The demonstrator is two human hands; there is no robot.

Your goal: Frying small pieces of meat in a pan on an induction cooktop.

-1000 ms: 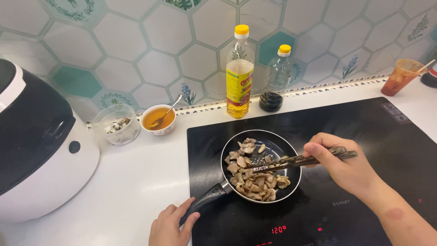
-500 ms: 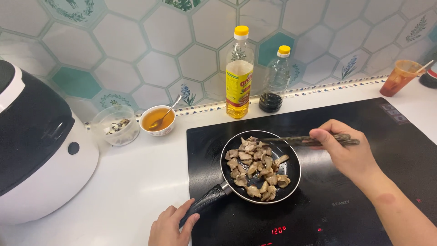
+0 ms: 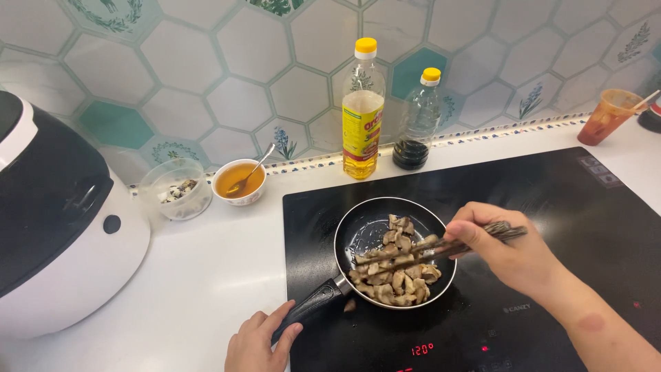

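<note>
While the left hand (image 3: 258, 341) curls its fingers around the black handle (image 3: 310, 306) of a small frying pan (image 3: 365, 231), the right hand (image 3: 509, 255) pinches a pair of dark chopsticks (image 3: 441, 248) between thumb and fingers. The chopsticks lie nearly level across the pan, their tips resting among the browned mushroom pieces (image 3: 396, 269) heaped in the pan's right and near half; the far left of the pan bottom is bare and shiny. One small piece lies outside the pan, just beside where the handle joins it. The pan sits on the left part of a black induction hob (image 3: 551, 193), whose red digits glow at the near edge. Behind the hob, against the hexagon-tiled wall, a bottle of yellow oil (image 3: 363, 114) and a bottle holding a little dark sauce (image 3: 418, 124) stand side by side. To the left on the white counter (image 3: 206, 269) are a small bowl of amber liquid with a spoon (image 3: 239, 182), a clear bowl with scraps (image 3: 175, 193) and a large black-and-white cooker (image 3: 55, 220). An orange plastic cup (image 3: 609, 114) stands at far right.
</note>
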